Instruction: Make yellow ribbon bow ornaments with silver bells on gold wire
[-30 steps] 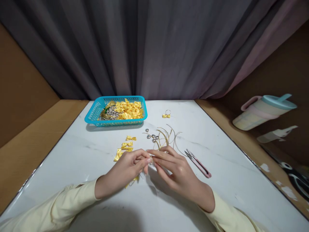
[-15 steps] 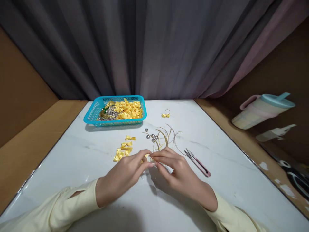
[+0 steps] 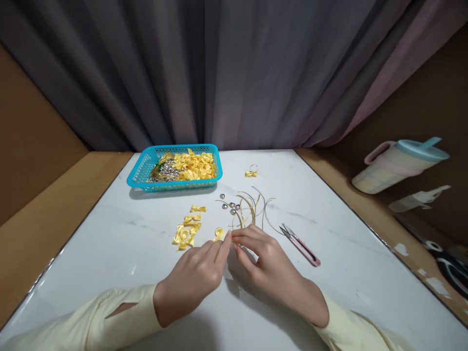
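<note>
My left hand (image 3: 195, 279) and my right hand (image 3: 268, 265) meet fingertip to fingertip over the white table (image 3: 146, 273). Both are pinched on a small yellow ribbon bow (image 3: 219, 233) that sticks out at the left fingertips, with thin gold wire running back from the right fingers. Behind them lie curved gold wire pieces (image 3: 252, 204) and a few silver beads (image 3: 231, 207). A group of loose yellow bows (image 3: 187, 230) sits just left of the hands.
A blue mesh basket (image 3: 142, 170) at the back left holds yellow bows and silver bits. Pink thread snips (image 3: 302, 246) lie right of my hands. A single bow with a ring (image 3: 251, 172) rests farther back. A lidded cup (image 3: 400, 165) stands at the right.
My left hand has slid back toward me and straightened its fingers, so the small bow at the fingertips now shows. My right hand has barely moved.
</note>
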Available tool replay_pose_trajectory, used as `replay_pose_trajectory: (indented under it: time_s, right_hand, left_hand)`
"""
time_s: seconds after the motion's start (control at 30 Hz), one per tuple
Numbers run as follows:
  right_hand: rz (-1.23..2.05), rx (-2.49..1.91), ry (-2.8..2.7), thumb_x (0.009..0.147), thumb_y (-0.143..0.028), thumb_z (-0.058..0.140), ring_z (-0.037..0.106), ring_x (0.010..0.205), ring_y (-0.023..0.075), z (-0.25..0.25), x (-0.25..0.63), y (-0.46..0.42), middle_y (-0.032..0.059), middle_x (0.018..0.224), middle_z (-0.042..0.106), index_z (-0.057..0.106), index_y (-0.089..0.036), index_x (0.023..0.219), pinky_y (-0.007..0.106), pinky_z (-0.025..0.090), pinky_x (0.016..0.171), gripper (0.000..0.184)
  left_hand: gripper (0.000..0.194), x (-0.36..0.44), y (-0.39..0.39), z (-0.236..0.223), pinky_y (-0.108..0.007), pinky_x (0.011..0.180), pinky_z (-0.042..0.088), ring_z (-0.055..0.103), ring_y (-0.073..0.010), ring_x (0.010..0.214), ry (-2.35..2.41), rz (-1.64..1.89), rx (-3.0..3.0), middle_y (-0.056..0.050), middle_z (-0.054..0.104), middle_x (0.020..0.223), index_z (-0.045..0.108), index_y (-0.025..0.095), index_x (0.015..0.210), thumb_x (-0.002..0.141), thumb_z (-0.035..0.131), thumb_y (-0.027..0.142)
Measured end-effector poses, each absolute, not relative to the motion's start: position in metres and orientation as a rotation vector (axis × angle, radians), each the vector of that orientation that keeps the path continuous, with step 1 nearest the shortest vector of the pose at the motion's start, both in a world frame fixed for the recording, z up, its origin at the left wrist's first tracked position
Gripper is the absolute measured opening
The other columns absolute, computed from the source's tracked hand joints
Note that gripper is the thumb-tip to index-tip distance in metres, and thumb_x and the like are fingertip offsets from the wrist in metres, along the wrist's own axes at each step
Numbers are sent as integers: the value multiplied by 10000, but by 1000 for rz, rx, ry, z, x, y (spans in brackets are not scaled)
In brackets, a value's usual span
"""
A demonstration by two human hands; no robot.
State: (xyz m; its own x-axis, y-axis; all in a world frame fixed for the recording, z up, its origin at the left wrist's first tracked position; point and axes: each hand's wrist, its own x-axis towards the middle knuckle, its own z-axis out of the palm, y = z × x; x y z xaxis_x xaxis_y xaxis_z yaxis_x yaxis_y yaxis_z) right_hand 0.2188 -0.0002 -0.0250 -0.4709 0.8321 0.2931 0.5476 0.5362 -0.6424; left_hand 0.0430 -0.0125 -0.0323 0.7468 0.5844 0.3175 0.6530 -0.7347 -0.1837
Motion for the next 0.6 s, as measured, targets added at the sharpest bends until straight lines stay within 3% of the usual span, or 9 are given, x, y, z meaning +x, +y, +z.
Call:
replay_pose_trajectory:
  time_s: [0.17, 0.37, 0.6]
  right_hand:
    - [644, -1110, -2184, 847, -101, 419, 578, 852, 201, -26, 217, -1, 79, 952, 682, 668, -139, 919, 345, 490, 774, 262]
    - [723, -1154, -2136, 857, -113, 424, 580, 890, 202, -26, 216, -1, 74, 950, 676, 676, -141, 884, 342, 477, 808, 255]
    - [842, -1220, -2087, 806, -58, 482, 578, 908, 204, -22, 218, 2, 57, 945, 689, 698, -160, 871, 341, 460, 818, 247]
  left_hand:
    - [379, 44, -12, -33, -273, 479, 479, 629, -197, 604, -927, -383, -2640, -111, 657, 724, 504, -19, 1122, 811, 292, -54]
    - [356, 42, -8, -33, -289, 527, 518, 643, -198, 641, -963, -445, -2790, -122, 671, 779, 573, 57, 995, 911, 227, 56]
    - [207, 48, -1, -25, -217, 573, 453, 596, -130, 593, -1614, -780, -3098, -10, 633, 679, 591, 151, 855, 868, 385, 142]
